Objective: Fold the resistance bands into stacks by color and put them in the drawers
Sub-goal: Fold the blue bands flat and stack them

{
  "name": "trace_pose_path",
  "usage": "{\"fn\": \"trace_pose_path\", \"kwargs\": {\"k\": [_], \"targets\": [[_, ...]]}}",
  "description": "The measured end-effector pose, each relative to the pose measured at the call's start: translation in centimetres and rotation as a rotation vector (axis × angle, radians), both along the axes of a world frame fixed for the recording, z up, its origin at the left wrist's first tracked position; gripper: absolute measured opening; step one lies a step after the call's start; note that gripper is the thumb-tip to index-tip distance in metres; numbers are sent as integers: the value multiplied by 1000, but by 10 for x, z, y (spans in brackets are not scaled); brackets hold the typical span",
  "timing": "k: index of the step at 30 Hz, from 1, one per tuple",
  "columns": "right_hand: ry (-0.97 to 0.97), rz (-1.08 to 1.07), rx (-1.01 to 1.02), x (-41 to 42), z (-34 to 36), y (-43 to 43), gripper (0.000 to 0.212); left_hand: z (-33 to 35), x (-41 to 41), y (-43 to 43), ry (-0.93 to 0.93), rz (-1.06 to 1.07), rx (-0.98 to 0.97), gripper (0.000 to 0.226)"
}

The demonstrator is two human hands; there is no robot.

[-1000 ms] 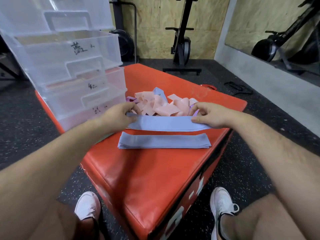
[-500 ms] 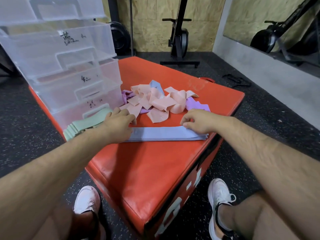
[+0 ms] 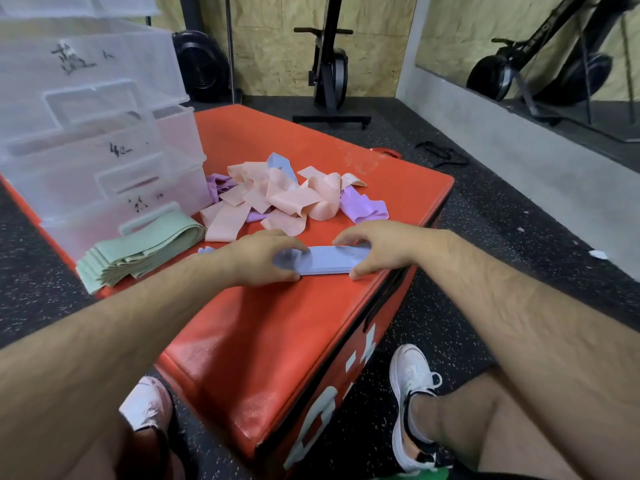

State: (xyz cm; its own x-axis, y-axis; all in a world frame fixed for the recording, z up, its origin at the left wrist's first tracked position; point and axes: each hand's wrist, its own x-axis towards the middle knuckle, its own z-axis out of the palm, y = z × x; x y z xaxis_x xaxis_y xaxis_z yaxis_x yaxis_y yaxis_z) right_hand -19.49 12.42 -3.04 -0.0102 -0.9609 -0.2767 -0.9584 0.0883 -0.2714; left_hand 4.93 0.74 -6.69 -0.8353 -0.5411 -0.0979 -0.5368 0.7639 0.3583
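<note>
A flat stack of blue resistance bands (image 3: pixel 327 260) lies near the front right edge of the red padded box (image 3: pixel 270 341). My left hand (image 3: pixel 259 259) covers its left part, fingers on top and thumb at the near edge. My right hand (image 3: pixel 375 245) arches over its right end, thumb at the near edge. A folded green stack (image 3: pixel 138 251) lies left of my hands. Loose pink bands (image 3: pixel 277 199) and purple bands (image 3: pixel 367 207) are piled behind, with one blue band (image 3: pixel 280 164) among them. The clear plastic drawer unit (image 3: pixel 97 140) stands at the back left.
The box's right edge drops to the dark speckled floor (image 3: pixel 485 237) just beside my right hand. My two white shoes (image 3: pixel 410 382) stand on the floor in front of the box. Exercise machines (image 3: pixel 329 64) stand against the far wall.
The blue band held a second ago now lies on the blue stack. Both hands have slid inward toward each other along it. The view has shifted, bringing the green stack into sight.
</note>
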Motion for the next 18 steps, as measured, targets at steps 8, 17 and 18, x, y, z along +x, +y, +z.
{"fn": "trace_pose_path", "kwargs": {"k": [8,17,18], "targets": [[209,96,-86,12,-11,-5,57,-1,0,1,23,-37,-35,48],[196,44,-192,30,11,-23,57,4,-2,-11,187,64,-194,64],[183,43,-230,34,14,-28,53,9,-2,-17,213,80,-219,62]]}}
